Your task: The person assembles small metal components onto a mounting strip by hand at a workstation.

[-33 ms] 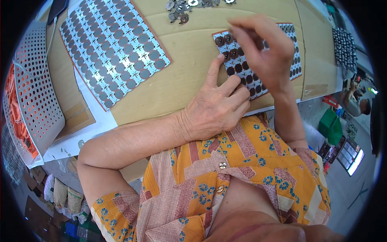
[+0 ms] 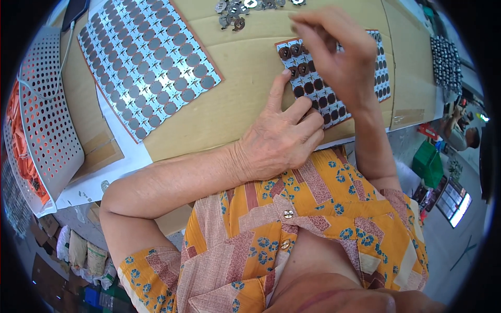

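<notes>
My left hand (image 2: 279, 138) rests at the table's front edge. Its index finger stretches out to the left edge of a small blue-and-white panel (image 2: 334, 109) with rows of dark round pads, and the other fingers are bent. Several dark metal discs (image 2: 302, 69) sit on the panel's left rows. Above it hovers my right hand (image 2: 342, 52), thumb and index finger drawn together towards the far left. Whatever is between those fingertips, if anything, is too small and blurred to make out. The hand hides part of the panel.
A larger panel (image 2: 151, 68) with grey round pads lies on the cardboard (image 2: 245, 99) at left. Loose metal pieces (image 2: 232, 11) lie at the far middle. A perforated white basket (image 2: 55, 104) with orange-red pieces stands far left. A dark, beaded-looking bundle (image 2: 446, 62) is at right.
My right hand has shifted slightly away from me and to the left, above the panel. My left hand has stayed in place.
</notes>
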Motion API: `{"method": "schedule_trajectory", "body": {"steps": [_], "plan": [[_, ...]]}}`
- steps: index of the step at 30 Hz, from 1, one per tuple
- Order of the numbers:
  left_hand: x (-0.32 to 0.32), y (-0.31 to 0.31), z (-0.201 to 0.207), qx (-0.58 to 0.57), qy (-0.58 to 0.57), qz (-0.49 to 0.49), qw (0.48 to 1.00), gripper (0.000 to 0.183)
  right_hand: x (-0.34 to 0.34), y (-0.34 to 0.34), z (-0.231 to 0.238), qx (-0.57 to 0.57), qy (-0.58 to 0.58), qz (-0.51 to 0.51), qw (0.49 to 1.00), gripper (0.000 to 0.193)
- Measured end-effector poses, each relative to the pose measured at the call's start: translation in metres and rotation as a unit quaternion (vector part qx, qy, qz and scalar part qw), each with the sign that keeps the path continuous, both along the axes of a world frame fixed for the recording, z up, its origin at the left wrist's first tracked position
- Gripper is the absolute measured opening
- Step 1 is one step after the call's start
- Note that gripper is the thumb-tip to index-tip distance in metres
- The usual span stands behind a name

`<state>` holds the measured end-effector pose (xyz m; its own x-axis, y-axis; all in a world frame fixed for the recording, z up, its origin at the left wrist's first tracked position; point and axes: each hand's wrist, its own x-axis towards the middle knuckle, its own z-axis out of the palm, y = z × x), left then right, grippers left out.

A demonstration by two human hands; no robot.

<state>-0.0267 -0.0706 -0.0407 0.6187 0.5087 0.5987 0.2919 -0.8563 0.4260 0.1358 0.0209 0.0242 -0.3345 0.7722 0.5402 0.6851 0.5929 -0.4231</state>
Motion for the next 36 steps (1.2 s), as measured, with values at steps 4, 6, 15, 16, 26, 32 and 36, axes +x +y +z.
{"method": "schedule_trajectory", "body": {"steps": [4,6,15,16,26,32,36], "plan": [[0.000,0.003,0.000,0.011,-0.014,0.000,1.000,0.024,-0.019,0.031,0.012,0.022,-0.042,0.058,0.997,0.021],[0.004,0.003,0.001,0.001,-0.022,-0.008,1.000,0.025,-0.025,0.036,0.017,0.011,-0.110,0.072,0.991,0.019],[0.001,0.004,-0.004,0.002,-0.027,-0.008,1.000,0.022,-0.013,0.026,0.016,-0.147,0.003,0.016,0.989,0.006],[0.002,0.004,-0.004,0.002,-0.029,-0.008,1.000,0.022,-0.012,0.025,0.017,-0.136,0.000,0.006,0.991,0.005],[0.009,0.005,-0.002,0.001,-0.037,-0.002,0.999,0.019,-0.016,0.024,0.020,-0.102,-0.069,0.102,0.987,0.010],[0.012,0.005,0.000,-0.001,-0.036,-0.009,0.999,0.020,0.006,0.022,0.019,-0.256,0.113,0.008,0.960,0.005],[0.015,0.007,0.001,-0.009,-0.040,-0.013,0.999,0.020,0.016,0.016,0.027,-0.307,0.229,-0.043,0.923,0.010]]}}
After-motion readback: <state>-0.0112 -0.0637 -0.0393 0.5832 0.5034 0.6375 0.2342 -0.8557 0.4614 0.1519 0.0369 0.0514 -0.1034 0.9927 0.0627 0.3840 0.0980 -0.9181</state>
